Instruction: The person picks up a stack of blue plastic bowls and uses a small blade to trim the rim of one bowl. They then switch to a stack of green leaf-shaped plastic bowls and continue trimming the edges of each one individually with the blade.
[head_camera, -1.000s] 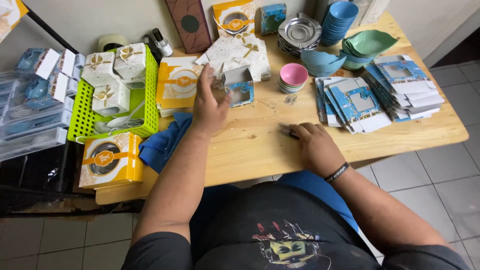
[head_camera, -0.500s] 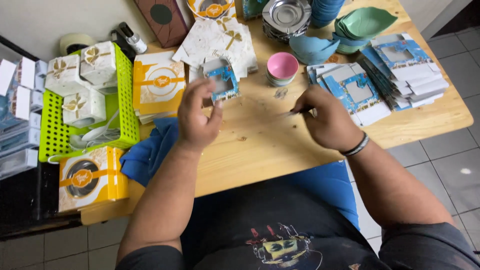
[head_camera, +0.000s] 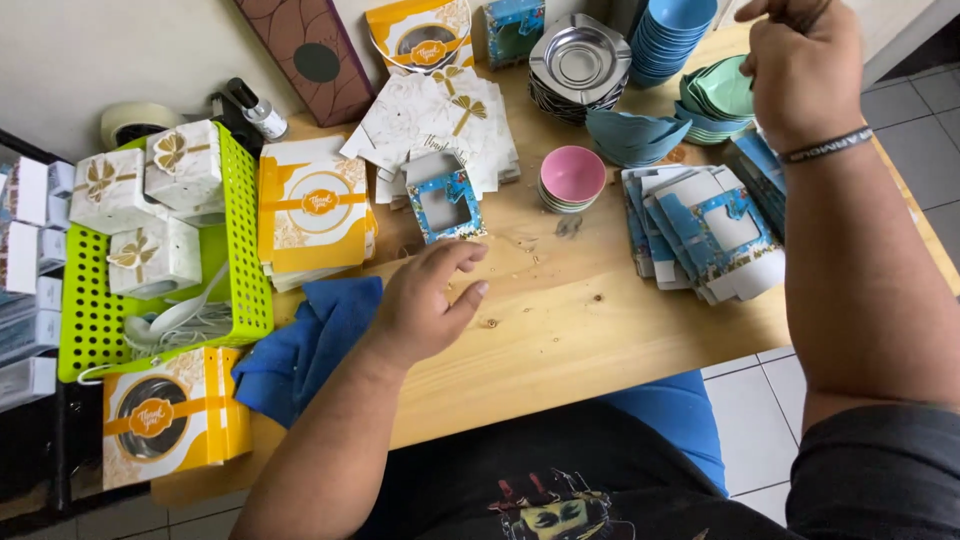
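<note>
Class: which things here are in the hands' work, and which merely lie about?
In hand or nearest:
left hand, empty, beside small blue box
right hand, raised, closed

Lying about:
pink bowl
green basket
blue cloth
tape roll

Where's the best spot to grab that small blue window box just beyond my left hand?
Pinch the small blue window box across its two long side edges, coming from above with your left hand. It lies flat with the thin window face up, so the side edges look firmest.
</note>
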